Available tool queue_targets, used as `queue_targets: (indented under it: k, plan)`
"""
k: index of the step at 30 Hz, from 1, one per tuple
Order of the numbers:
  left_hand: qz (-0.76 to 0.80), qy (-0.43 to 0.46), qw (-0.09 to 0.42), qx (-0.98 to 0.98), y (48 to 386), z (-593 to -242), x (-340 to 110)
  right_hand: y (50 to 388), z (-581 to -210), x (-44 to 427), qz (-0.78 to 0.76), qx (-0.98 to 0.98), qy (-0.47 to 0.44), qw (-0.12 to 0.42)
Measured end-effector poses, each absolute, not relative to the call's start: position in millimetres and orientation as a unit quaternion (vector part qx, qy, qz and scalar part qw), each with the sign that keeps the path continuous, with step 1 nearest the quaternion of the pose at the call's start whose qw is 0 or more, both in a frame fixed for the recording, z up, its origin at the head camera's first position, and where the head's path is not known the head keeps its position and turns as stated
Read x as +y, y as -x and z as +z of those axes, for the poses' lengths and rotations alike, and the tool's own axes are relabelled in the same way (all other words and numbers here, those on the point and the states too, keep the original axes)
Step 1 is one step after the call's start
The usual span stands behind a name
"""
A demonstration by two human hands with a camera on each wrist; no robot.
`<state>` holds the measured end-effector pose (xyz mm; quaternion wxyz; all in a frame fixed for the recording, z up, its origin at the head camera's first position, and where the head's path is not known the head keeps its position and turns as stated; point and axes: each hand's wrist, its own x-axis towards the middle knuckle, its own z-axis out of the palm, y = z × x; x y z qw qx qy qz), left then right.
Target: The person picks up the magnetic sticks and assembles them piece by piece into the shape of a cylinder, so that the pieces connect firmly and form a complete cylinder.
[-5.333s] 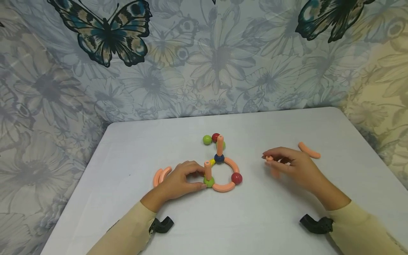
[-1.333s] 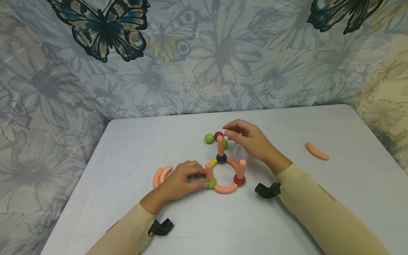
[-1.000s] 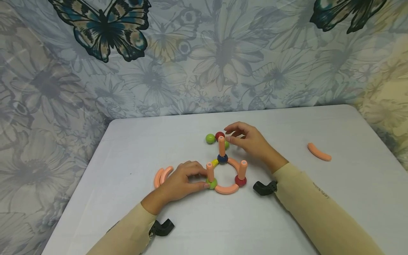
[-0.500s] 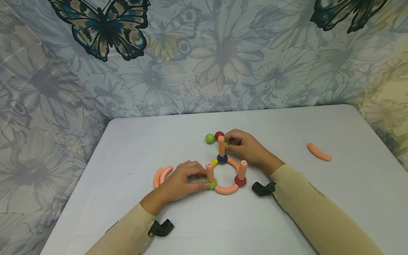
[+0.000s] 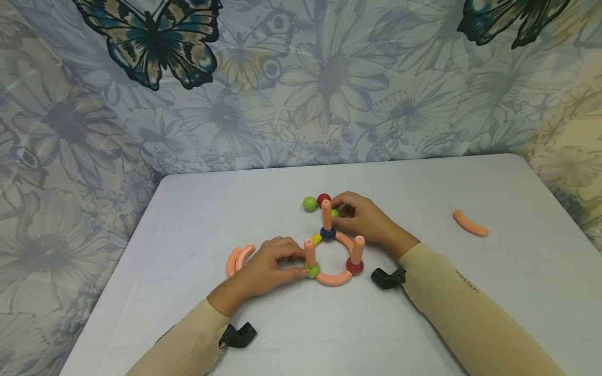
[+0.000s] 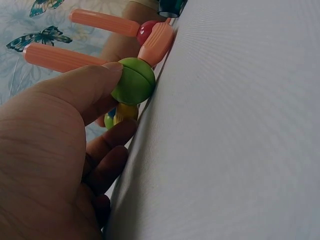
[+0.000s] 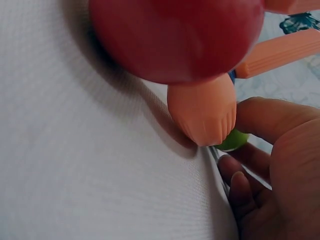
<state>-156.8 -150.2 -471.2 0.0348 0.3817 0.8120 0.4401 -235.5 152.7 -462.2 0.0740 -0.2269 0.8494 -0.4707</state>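
Observation:
A ring of curved orange pieces [image 5: 334, 280] and a yellow one [image 5: 316, 239] joins a blue ball [image 5: 327, 233], a red ball [image 5: 355, 266] and a green ball [image 5: 312, 270]. Each ball carries an upright orange stick. The left hand [image 5: 264, 265] pinches the ring's green ball [image 6: 134, 81] between thumb and fingers. Behind the blue ball's stick, the right hand [image 5: 365, 216] has thumb and fingers around a loose green ball [image 5: 335, 213]. In the right wrist view that ball [image 7: 233, 140] is partly hidden by an orange piece.
Another green ball [image 5: 310, 203] and a red ball [image 5: 324, 199] stand behind the ring. Two curved orange pieces [image 5: 245, 257] lie beside the left hand, one more [image 5: 471, 224] at the table's right. Black curved attachments [image 5: 239, 335] are on both wrists. A patterned cloth [image 5: 301, 104] hangs behind the table.
An orange stick that was in the right hand now stands on the ring's red ball. The right hand has moved left and come down around the loose green ball. The left hand stays at the ring.

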Motion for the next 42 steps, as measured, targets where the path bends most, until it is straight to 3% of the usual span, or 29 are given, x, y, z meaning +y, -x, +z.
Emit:
queue_targets:
  k: [15,24,29,42]
  plan:
    - [0.437,-0.387,0.032,0.811,158,-470,-149,231,-445,157,-0.49,0.85,0.18,0.069]
    - [0.438,-0.387,0.035,0.81,157,-472,-149,223,-411,159,-0.548,0.81,0.205,-0.025]
    - [0.437,-0.387,0.034,0.811,157,-471,-150,216,-397,153,-0.574,0.782,0.239,-0.046]
    - [0.437,-0.386,0.039,0.812,155,-470,-150,210,-389,149,-0.546,0.793,0.27,-0.007]
